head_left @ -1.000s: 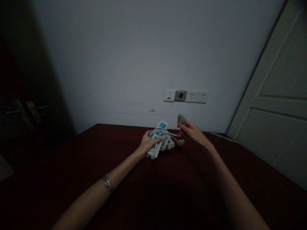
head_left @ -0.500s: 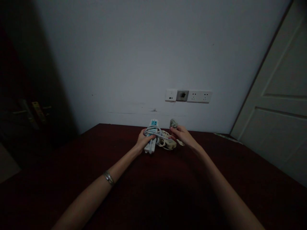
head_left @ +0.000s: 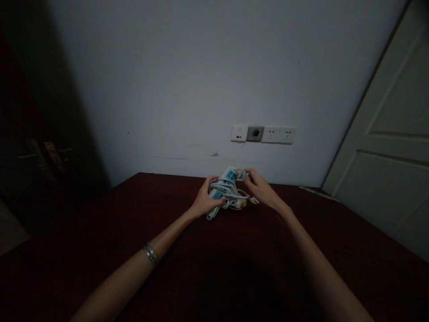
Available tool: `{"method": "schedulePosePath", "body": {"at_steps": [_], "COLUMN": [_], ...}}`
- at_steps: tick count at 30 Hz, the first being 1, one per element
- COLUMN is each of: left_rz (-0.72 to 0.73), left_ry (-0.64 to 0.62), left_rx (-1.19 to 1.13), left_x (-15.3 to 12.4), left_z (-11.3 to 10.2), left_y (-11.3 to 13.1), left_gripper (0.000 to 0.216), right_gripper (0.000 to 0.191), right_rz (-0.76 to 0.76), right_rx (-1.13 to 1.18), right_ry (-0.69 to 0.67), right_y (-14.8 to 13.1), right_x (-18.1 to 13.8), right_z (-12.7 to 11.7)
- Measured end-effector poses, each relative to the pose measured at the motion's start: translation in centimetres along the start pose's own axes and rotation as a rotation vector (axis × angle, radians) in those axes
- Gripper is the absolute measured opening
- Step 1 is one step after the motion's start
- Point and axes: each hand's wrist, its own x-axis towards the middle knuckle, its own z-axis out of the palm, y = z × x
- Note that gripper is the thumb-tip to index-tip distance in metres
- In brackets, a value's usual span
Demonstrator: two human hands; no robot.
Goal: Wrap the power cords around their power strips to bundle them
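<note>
My left hand is closed around a white power strip with blue socket faces. The strip tilts, its upper end leaning right, and its pale cord is wound about its middle. At that upper end, my right hand grips a grey plug close to the sockets; whether the prongs are in a socket cannot be made out. Behind the strip lies a second cream-coloured power strip with its own cord, partly hidden by the first one and its cord.
A dark red tabletop reaches back to a pale wall. Wall sockets and switch plates sit above its back edge. A white panelled door stands at the right, and a flat strip lies by the table's back right edge.
My left hand has turned the white power strip so its top leans right and its sockets face me more. My right hand has brought the plug up against the strip's upper end.
</note>
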Motion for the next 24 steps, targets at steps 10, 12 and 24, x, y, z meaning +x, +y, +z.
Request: {"method": "schedulePosePath", "body": {"at_steps": [10,12,24], "left_rz": [-0.018,-0.039,-0.373], "left_ry": [0.016,0.027,0.263], "left_rx": [0.006,-0.007,-0.37], "left_x": [-0.2,-0.2,1.0], "left_z": [0.2,0.3,-0.2], "left_y": [0.7,0.9,-1.1], "left_gripper": [0.057,0.057,0.056], "right_gripper": [0.029,0.031,0.027], "right_rz": [0.018,0.062,0.35], "right_rx": [0.048,0.083,0.84], "right_ry": [-0.098,-0.105,0.195], "right_y": [-0.3,-0.4,-1.1], "right_x": [-0.1,-0.2,0.3], "right_z": [-0.1,0.0,-0.3]}}
